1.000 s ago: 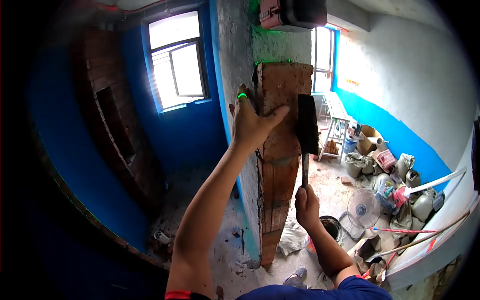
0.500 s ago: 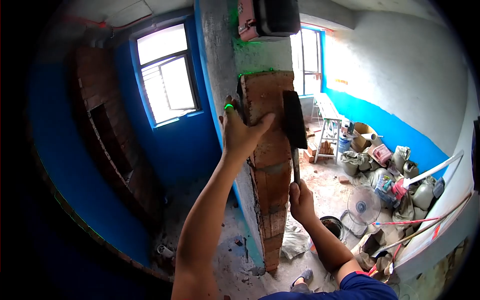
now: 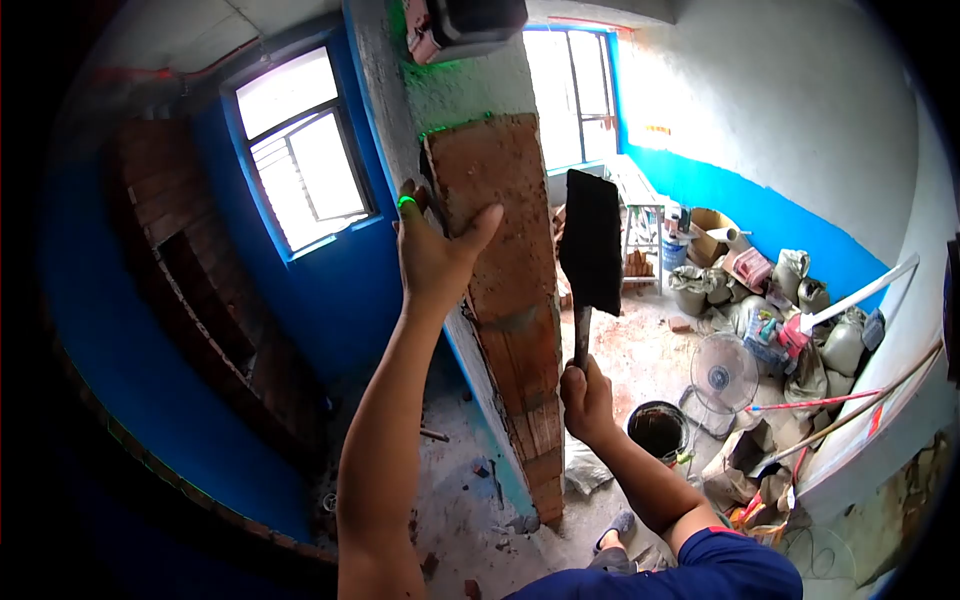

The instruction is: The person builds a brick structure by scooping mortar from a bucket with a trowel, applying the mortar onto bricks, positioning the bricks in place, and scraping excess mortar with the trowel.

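A narrow brick pier [image 3: 490, 215] rises in front of me, with rough mortar joints between its bricks. My left hand [image 3: 435, 250] rests against its upper left edge, thumb stretched over the end face and fingers along the side. A green laser line crosses one finger. To the right of the pier, my right hand [image 3: 588, 400] is closed round the handle of a brick trowel [image 3: 592, 240]. Its broad dark blade points up, apart from the bricks, with its flat side turned toward me.
A laser level or similar boxy device [image 3: 465, 28] sits above the pier. Below right stand a dark bucket [image 3: 657, 432] and a fan [image 3: 722, 375]. Filled sacks [image 3: 845, 345] and a metal trestle [image 3: 640, 215] line the right wall. Bits of rubble lie on the floor.
The brick trowel has moved away from the pier to the right, and its blade has turned its flat face toward me. My left hand stays at the pier's edge. The view has shifted.
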### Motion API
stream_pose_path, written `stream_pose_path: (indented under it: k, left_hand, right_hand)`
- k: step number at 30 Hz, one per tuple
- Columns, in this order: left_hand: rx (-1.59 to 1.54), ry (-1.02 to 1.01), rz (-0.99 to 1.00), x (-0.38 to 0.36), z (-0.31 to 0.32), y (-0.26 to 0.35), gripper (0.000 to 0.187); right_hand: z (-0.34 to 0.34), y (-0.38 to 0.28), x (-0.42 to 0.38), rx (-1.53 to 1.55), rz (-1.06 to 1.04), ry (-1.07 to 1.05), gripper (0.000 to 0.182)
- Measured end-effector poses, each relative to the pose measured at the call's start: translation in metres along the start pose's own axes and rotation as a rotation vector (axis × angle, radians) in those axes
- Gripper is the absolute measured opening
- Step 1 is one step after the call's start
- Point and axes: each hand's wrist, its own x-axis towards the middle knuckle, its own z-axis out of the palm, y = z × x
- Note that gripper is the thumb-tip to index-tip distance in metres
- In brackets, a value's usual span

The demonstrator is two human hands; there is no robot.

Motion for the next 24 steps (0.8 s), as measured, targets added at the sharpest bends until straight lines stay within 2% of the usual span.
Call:
stream_pose_path:
  k: [2,5,7,9,18,20,24]
  left_hand:
    - [-0.012,0.080,0.050,-0.001,0.004,-0.002,0.089]
    - [-0.066,0.055,0.012,-0.001,0.002,0.003,0.088]
    - [-0.073,0.072,0.025,-0.001,0.003,0.003,0.087]
    - [-0.142,0.045,0.018,-0.002,0.003,0.007,0.089]
    - [-0.091,0.031,-0.013,0.000,0.000,0.001,0.100]
    - [-0.098,0.030,-0.033,-0.003,0.001,0.000,0.101]
    - [-0.136,0.026,-0.048,0.001,-0.001,-0.003,0.103]
  right_hand:
    - [0.011,0.005,-0.002,-0.053,0.020,0.016,0.022]
    - [0.013,0.008,0.002,-0.122,0.089,-0.026,0.021]
    - [0.011,0.004,0.000,-0.090,0.031,-0.014,0.022]
    - [0.016,0.009,-0.004,-0.051,0.008,0.003,0.022]
    - [0.022,0.013,-0.008,-0.041,0.005,0.011,0.021]
    - [0.019,0.012,-0.009,-0.044,0.062,-0.044,0.029]
    - [0.023,0.017,-0.009,-0.051,-0.029,0.029,0.030]
